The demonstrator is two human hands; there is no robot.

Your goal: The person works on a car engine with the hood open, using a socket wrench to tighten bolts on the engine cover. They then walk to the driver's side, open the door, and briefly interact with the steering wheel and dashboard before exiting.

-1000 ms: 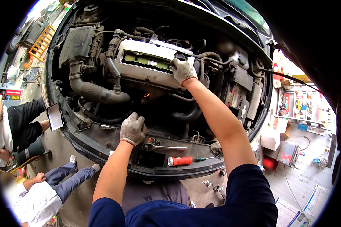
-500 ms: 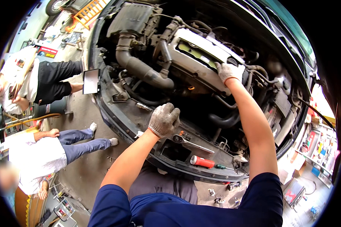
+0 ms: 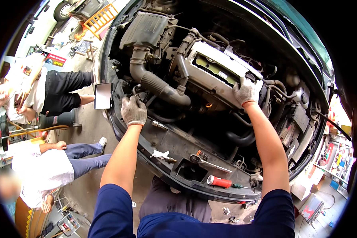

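workshop clutter surrounds an open engine bay [image 3: 196, 121], bystanders [image 3: 43, 170] standing beyond its left edge. around its middle sits the silver valve cover [image 3: 208, 83], a green strip [image 3: 212, 69] showing inside its long recess. the gloved right hand [image 3: 248, 92] lies on the cover's right end, by the black filler cap [image 3: 250, 75], fingers bent; whether they grasp anything i cannot tell. the gloved left hand [image 3: 134, 111] is toward the bay's left edge, near a hose [image 3: 137, 90], fingers curled, any grip hidden. to do this well, i'd keep the right palm steady, the left knuckles off the pipework and loose bits away from that recess. of containers, the air filter box [image 3: 144, 31], toward the bay's back left corner, is lidded, contents unseen; beyond the bay's right edge a rack [image 3: 328, 171] holds coloured items too small to name. near the front panel's [image 3: 176, 137] front edge lie a ratchet [image 3: 211, 164], red flashlight [image 3: 220, 181] and green-handled screwdriver [image 3: 237, 185]
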